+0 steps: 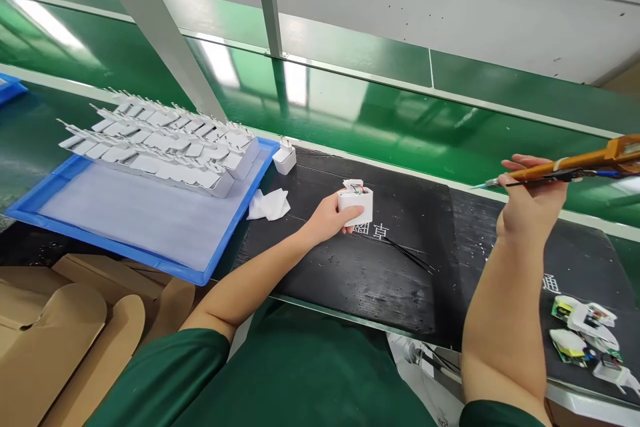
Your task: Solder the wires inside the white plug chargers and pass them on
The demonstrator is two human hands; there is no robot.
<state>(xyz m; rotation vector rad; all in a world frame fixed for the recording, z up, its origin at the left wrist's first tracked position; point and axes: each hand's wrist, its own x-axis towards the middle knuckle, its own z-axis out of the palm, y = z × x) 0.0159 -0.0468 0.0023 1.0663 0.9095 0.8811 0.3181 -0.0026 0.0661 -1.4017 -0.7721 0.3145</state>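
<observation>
White plastic housing [356, 208]: in front of the body, over the black mat [320, 273], mouth upward; coloured wires and a white piece show at the opening. Contact with mat: cannot tell.
Left hand [327, 219]: grasping the housing, spread only as wide as its body; thumb across the near face, other fingers largely hidden behind and beneath.
Right hand [533, 197]: raised, wrapped around the orange tool [585, 163]; some fingers reach past its far side, not fully curled.
Nozzle [484, 185]: pale blue, aimed leftward, well apart from the housing, touching nothing.
Steadying, as judged: keep the mouth level and the thumb low, so the rim stays uncovered; squeeze firmly but lightly.
Tool handling, as judged: a steady wrist matters; the nozzle should stay clear of wires and left fingertips.
Tweezers [410, 255]: lying on the mat, just right of the housing, unheld.
</observation>
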